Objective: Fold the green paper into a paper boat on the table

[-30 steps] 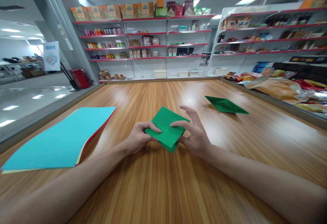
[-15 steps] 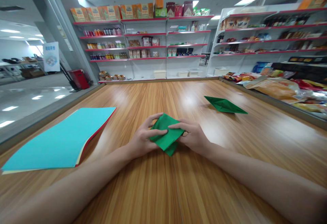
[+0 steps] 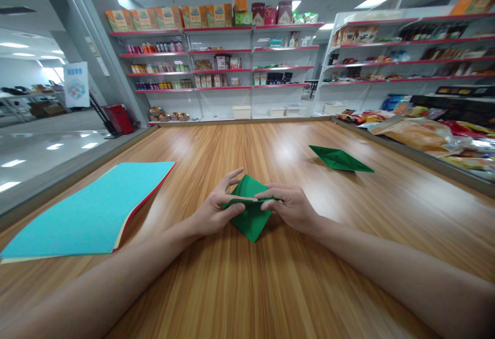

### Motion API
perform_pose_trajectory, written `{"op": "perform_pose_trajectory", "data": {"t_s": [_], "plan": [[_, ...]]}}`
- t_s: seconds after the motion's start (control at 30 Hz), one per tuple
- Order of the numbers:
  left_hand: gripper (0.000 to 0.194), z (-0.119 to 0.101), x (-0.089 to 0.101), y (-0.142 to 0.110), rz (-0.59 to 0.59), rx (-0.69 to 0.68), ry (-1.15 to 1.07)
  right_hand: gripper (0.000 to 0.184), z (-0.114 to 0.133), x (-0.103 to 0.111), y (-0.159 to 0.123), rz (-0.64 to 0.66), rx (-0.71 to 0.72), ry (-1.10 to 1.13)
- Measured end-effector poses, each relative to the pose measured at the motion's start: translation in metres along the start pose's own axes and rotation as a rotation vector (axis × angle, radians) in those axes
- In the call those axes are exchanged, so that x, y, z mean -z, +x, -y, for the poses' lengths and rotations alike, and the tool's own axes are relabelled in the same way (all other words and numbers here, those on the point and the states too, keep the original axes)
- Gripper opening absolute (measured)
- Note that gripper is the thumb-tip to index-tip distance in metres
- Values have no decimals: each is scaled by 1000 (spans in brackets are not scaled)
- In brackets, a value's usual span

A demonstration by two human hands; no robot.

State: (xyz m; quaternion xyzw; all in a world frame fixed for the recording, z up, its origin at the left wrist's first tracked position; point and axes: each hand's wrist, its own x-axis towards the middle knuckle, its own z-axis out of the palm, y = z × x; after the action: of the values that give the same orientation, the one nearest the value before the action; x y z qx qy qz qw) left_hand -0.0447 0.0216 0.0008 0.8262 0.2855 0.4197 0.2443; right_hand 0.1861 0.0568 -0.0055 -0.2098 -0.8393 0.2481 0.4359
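Note:
A folded sheet of green paper (image 3: 252,221) is held just over the table in front of me, its creased diamond shape pointing toward me. My left hand (image 3: 218,206) grips its left corner, thumb in front and index finger along the upper fold, with other fingers raised behind. On the right corner, my right hand (image 3: 290,206) pinches the paper between thumb and fingers. A flap stands up at the back, above the fold. Farther off to the right lies a second folded green paper piece (image 3: 340,158), long and pointed at both ends.
A stack of coloured paper (image 3: 93,210), turquoise on top with red and cream edges, lies on the wooden table (image 3: 216,298) at left. Bagged goods (image 3: 417,135) sit beyond the table's right edge. Stocked shelves (image 3: 220,58) stand behind.
The paper's front flap has folded upward, so a horizontal fold now faces me with a creased diamond below. Both thumbs have come to the front of the paper.

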Motion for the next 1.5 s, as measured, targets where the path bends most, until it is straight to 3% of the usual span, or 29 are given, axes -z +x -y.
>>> {"op": "perform_pose_trajectory", "data": {"t_s": [0.13,0.4,0.57,0.67,0.77,0.9,1.1,1.3,1.5], "plan": [[34,-3,-1,-2,65,184,-142,20,3,3,2,22,92,-19],[25,-11,-2,-1,-12,211,-253,18,8,2,4,118,102,41],[29,-11,0,-1,43,261,-261,16,8,-1,3,164,63,93],[17,-9,-3,-1,-18,243,-319,18,7,-2,3,143,-25,129],[17,-7,-6,-1,-91,243,-340,24,6,-4,3,73,-214,188],[19,-7,-7,-1,-126,232,-320,50,5,-5,3,40,-377,329],[30,-8,-7,-1,-167,232,-248,44,2,-4,0,50,-348,358],[17,-19,-12,1,-182,127,-69,55,9,-5,1,60,-345,440],[25,-30,-14,2,-113,250,-100,41,15,-3,4,52,-310,431]]}}
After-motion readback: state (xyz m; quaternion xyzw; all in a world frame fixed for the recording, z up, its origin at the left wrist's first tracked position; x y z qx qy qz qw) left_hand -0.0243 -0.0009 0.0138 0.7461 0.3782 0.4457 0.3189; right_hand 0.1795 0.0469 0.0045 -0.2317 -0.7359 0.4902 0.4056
